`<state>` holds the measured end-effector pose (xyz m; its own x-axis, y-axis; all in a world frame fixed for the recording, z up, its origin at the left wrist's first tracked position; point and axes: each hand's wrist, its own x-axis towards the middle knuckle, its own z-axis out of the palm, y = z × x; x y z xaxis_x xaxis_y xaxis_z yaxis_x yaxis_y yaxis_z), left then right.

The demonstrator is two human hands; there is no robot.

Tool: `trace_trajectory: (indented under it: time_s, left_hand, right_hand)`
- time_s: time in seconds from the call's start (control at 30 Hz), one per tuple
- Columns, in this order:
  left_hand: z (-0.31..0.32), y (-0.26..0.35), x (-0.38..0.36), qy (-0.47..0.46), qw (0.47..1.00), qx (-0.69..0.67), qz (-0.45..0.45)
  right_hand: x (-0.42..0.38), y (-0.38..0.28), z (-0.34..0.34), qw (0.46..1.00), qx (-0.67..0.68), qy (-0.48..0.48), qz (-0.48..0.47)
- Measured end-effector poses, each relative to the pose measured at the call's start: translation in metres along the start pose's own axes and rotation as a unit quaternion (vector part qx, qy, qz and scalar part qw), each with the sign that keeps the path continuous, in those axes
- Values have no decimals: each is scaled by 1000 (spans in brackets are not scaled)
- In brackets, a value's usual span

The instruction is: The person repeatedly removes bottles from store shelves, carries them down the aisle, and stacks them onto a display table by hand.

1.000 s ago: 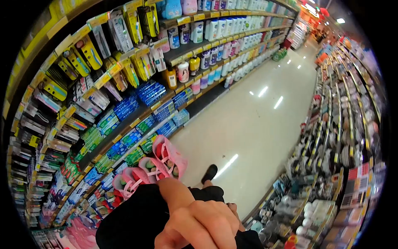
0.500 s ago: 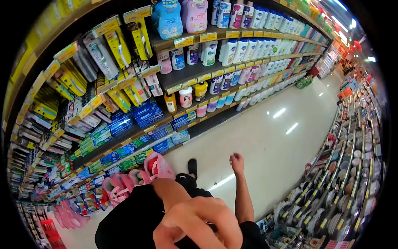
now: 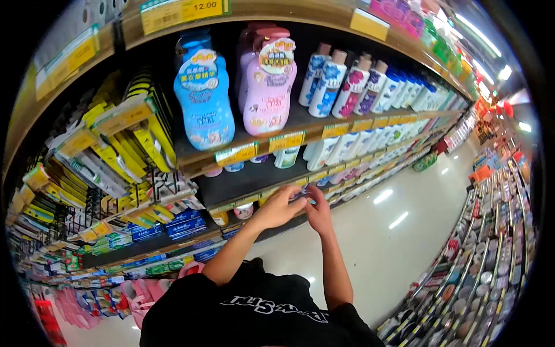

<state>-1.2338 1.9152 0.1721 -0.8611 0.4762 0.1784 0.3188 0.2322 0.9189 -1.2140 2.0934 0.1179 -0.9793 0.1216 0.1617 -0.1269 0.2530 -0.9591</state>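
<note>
My left hand (image 3: pixel 280 208) and my right hand (image 3: pixel 318 212) meet in front of the shelves at the middle of the view. Their fingers are bent but apart, with the fingertips close together. Nothing held shows clearly between them; small bottles on a lower shelf partly show through the gap. Above the hands, a blue bottle (image 3: pixel 203 104) and a pink bottle (image 3: pixel 269 87) stand upright on the upper shelf (image 3: pixel 199 162). White bottles with flower prints (image 3: pixel 328 87) stand to their right.
Toothbrush packs (image 3: pixel 124 153) hang at the left. Boxed goods (image 3: pixel 185 225) lie lower down. Pink bags (image 3: pixel 139 298) hang at the lower left. The glossy aisle floor (image 3: pixel 370 243) runs to the back right, beside another packed shelf (image 3: pixel 468 277).
Both hands have risen and come together, my left hand from close below the camera and my right hand from over the floor. The view is nearer the shelves, and the bottles look larger.
</note>
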Motion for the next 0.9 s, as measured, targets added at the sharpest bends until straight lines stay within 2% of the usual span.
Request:
trace_trajectory:
  time_s: [0.03,0.07,0.13,0.17,0.27,0.3,0.4,0.47,0.53,0.57,0.6,0.67,0.73,0.8,0.9]
  left_hand:
    - [-3,1,15,53,997,55,-29]
    - [-3,-3,29,117,989,93,-3]
    - [-3,1,52,200,968,151,-8]
    - [0,-2,67,270,948,161,37]
    - [-3,-8,99,261,951,160,34]
    - [-3,-3,105,251,960,123,-18]
    - [4,-11,122,312,939,141,-5]
    - [8,-1,124,331,935,120,-28]
    - [13,-1,120,345,932,107,-40]
    - [20,-16,117,343,924,163,-45]
    - [27,-16,114,374,912,167,-40]
    - [39,-9,100,425,887,180,-31]
    - [48,2,86,417,893,170,12]
    - [60,6,68,425,875,231,31]
    - [81,22,31,457,857,236,29]
  right_hand:
    - [19,0,0,999,-41,-10,-9]
    - [35,-10,5,1000,22,-14,17]
    - [60,-39,9,999,37,-16,3]
    - [75,-35,16,995,-8,21,-94]
    - [115,-41,18,979,-51,4,-200]
    - [124,-34,18,984,-60,-12,-168]
    - [152,-10,14,975,-70,-72,-198]
    - [160,3,12,974,-50,-73,-207]
    - [157,5,8,975,-25,-79,-208]
    - [151,-1,7,970,-7,-53,-238]
    - [144,-11,1,967,70,-111,-219]
    - [125,-30,-6,965,124,-115,-198]
    - [108,-20,-13,960,107,-107,-234]
    - [90,-26,-19,956,99,-108,-253]
    - [57,-44,-29,932,61,-134,-331]
